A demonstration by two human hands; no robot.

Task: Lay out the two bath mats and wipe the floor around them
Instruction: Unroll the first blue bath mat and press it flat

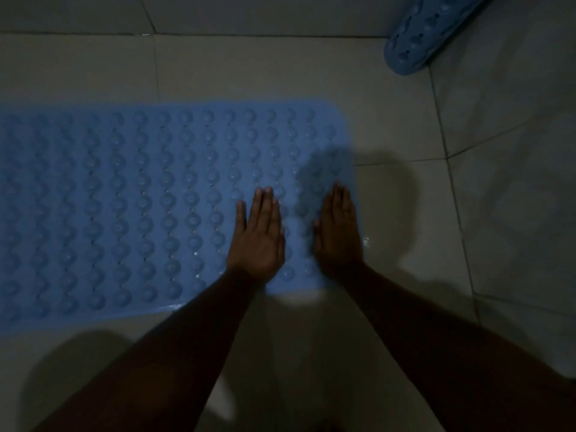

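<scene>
- A blue bath mat (124, 198) is laid flat on the tiled floor (405, 120), studded side up, from the centre out to 9 o'clock, where it is cut off by the picture's edge.
- Its rounded right-hand end is seen just past the centre. Bare tile is left open beyond the far edge at 12 o'clock, off the end at 3 o'clock, and along the near edge at 6 o'clock, where both forearms cross it.
- A second blue mat (417, 42) is seen at 1 o'clock, curled up with its lower end on the floor, well apart from the flat one.
- The left hand (258, 241) is pressed palm down on the flat mat near its right end; its fingers (265, 207) are kept straight and close together, the thumb spread to the side.
- The right hand (338, 235) is laid flat along the mat's right-hand edge, its fingers (339, 198) straight and together, though blurred. Nothing is gripped by either hand.
</scene>
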